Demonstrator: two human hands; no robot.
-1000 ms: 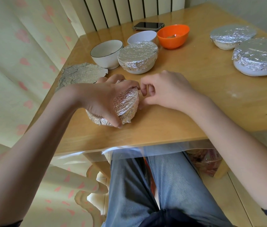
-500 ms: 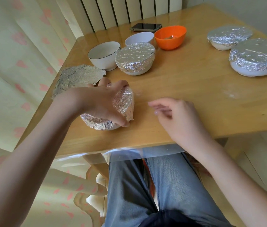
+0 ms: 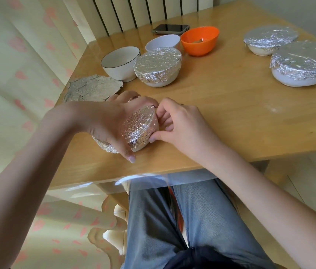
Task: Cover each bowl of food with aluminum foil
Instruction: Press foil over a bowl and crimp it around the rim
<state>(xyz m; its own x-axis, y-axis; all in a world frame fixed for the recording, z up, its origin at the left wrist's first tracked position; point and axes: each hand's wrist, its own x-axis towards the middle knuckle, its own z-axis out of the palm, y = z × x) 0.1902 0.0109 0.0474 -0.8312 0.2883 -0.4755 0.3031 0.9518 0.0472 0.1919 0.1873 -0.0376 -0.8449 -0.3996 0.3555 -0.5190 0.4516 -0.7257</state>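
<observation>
Wooden table (image 3: 230,105) carries three foil-covered bowls (image 3: 158,66) already finished; left hand (image 3: 104,121) grips a fourth bowl (image 3: 139,131) at the near edge while right hand (image 3: 180,123) pinches its foil; three open bowls (image 3: 199,40) and a spare foil sheet (image 3: 93,87) remain.

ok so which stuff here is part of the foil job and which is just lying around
Part of the job:
bowl in hand, foil being pressed on by left hand and right hand
three foil-covered bowls
loose foil sheet
uncovered black-rimmed bowl, white bowl, orange bowl

Lying about:
phone
</observation>
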